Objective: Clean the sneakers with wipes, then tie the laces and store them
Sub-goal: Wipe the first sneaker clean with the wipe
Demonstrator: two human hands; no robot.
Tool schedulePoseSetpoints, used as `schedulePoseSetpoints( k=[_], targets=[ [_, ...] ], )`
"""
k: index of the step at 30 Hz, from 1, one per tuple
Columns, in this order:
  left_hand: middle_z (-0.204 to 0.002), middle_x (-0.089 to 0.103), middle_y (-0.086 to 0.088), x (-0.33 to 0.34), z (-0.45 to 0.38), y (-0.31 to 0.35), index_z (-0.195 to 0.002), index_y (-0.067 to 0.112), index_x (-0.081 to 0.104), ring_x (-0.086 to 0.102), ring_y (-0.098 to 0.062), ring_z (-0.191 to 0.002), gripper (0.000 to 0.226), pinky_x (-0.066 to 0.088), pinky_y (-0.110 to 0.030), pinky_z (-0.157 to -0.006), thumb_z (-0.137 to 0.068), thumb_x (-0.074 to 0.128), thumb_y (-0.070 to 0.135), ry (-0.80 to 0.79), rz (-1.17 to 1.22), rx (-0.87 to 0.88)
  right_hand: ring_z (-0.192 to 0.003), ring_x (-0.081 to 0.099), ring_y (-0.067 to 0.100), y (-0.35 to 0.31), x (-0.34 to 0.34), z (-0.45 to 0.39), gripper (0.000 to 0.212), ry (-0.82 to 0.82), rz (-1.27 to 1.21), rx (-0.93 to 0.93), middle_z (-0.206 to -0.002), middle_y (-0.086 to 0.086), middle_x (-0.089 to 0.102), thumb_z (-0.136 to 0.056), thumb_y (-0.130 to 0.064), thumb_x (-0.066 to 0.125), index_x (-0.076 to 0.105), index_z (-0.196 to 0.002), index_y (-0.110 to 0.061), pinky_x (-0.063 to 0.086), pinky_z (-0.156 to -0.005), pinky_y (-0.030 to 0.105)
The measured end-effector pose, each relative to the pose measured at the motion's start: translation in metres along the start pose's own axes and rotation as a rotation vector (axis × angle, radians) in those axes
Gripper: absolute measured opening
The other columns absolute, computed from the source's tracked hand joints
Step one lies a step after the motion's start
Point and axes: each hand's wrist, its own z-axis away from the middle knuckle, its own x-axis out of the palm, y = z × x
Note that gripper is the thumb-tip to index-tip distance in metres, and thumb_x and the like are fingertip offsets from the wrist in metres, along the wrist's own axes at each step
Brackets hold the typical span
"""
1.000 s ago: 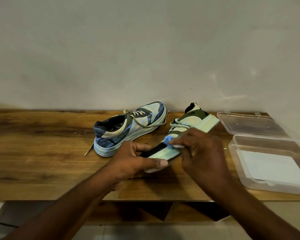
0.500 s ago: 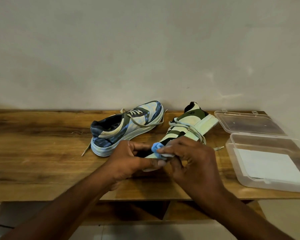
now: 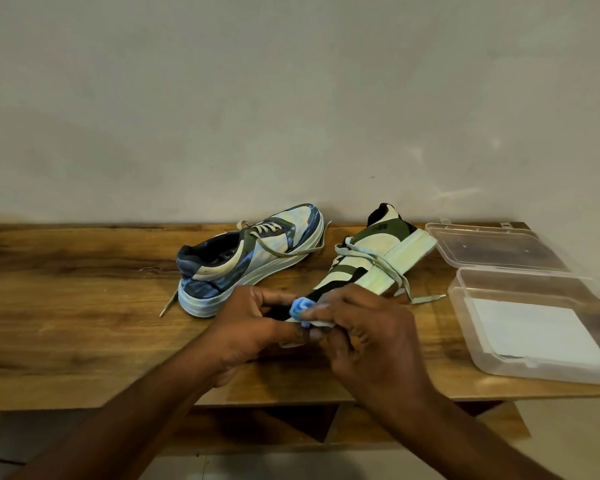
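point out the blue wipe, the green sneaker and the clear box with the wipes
blue wipe [image 3: 300, 306], head view, on its bunched blue end between the hands
green sneaker [image 3: 371, 251], head view, on its pale side panel
clear box [image 3: 465, 306], head view, on its near left wall

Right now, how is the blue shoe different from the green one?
The blue shoe stands upright on its sole on the table; the green shoe is tipped on its side. No hand touches the blue shoe, while the left hand holds the green shoe's toe and the right hand presses a blue wipe on it. Both have loose, untied laces.
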Motion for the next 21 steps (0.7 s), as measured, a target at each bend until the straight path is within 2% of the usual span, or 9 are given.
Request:
schedulePoseSetpoints(
  k=[4,7,10,11,14,18,20,21],
  targets=[
    [-0.107,0.080,-0.009,-0.001,-0.003,0.001,-0.117,0.012,0.077,0.076,-0.024,-0.103,0.065,0.061,-0.037,-0.089,-0.055,0.097,0.021,-0.022,-0.003,-0.023,-0.095,0.069,0.002,0.013,-0.008,-0.007,0.034,0.067,-0.008,0.022,-0.104,-0.008,0.074,-0.079,0.006,0.078,0.080,-0.103,-0.017,0.057,-0.083,0.016],
    [-0.107,0.080,-0.007,-0.003,-0.007,0.001,-0.120,0.015,0.076,0.076,-0.023,-0.103,0.080,0.059,-0.038,-0.088,-0.047,0.100,0.036,-0.001,-0.043,-0.062,-0.098,0.067,-0.005,0.042,-0.023,-0.017,0.039,0.164,-0.020,0.203,-0.101,-0.015,0.072,-0.081,0.008,0.074,0.078,-0.103,-0.024,0.052,-0.084,0.009],
    [-0.109,0.079,-0.006,-0.007,-0.009,0.000,-0.119,0.014,0.077,0.075,-0.022,-0.105,0.080,0.057,-0.036,-0.090,-0.046,0.098,0.037,-0.005,-0.036,-0.068,-0.097,0.067,-0.006,0.075,-0.034,-0.029,0.043,0.227,0.031,0.316,-0.099,-0.016,0.072,-0.082,0.009,0.074,0.077,-0.102,-0.029,0.058,-0.085,0.020],
    [-0.109,0.079,-0.006,-0.007,-0.009,0.001,-0.119,0.014,0.077,0.075,-0.022,-0.105,0.078,0.056,-0.035,-0.089,-0.047,0.100,0.036,-0.006,-0.033,-0.070,-0.097,0.067,-0.006,0.078,-0.034,-0.030,0.043,0.225,0.040,0.330,-0.099,-0.015,0.072,-0.082,0.009,0.075,0.078,-0.102,-0.029,0.058,-0.086,0.019],
    [-0.107,0.080,-0.005,-0.005,-0.009,0.003,-0.119,0.014,0.077,0.075,-0.021,-0.104,0.073,0.057,-0.033,-0.086,-0.051,0.102,0.028,-0.006,-0.039,-0.076,-0.099,0.065,-0.007,0.070,-0.027,-0.027,0.040,0.200,0.044,0.299,-0.103,-0.011,0.073,-0.079,0.010,0.076,0.081,-0.103,-0.022,0.053,-0.087,0.010],
    [-0.109,0.079,-0.001,-0.007,-0.009,0.005,-0.121,0.018,0.075,0.075,-0.019,-0.105,0.071,0.057,-0.028,-0.082,-0.056,0.101,0.030,-0.030,-0.085,-0.060,-0.095,0.066,-0.002,0.050,-0.022,-0.021,0.037,0.132,0.098,0.177,-0.105,-0.008,0.074,-0.079,0.007,0.077,0.081,-0.106,-0.018,0.044,-0.089,0.000],
    [-0.117,0.077,0.006,-0.007,-0.009,0.005,-0.125,0.023,0.073,0.072,-0.013,-0.112,0.078,0.058,-0.028,-0.089,-0.053,0.101,0.032,-0.005,-0.117,0.018,-0.093,0.065,0.000,0.044,-0.021,-0.020,0.035,0.087,0.155,0.124,-0.106,-0.007,0.074,-0.078,0.002,0.079,0.081,-0.107,-0.018,0.043,-0.087,-0.001],
    [-0.121,0.075,0.010,-0.006,-0.009,0.005,-0.127,0.026,0.072,0.069,-0.008,-0.116,0.081,0.057,-0.030,-0.095,-0.052,0.098,0.039,0.041,-0.160,0.091,-0.092,0.065,0.000,0.041,-0.022,-0.019,0.034,0.067,0.167,0.122,-0.105,-0.007,0.074,-0.078,-0.002,0.080,0.081,-0.107,-0.018,0.044,-0.085,-0.001]
  ],
)
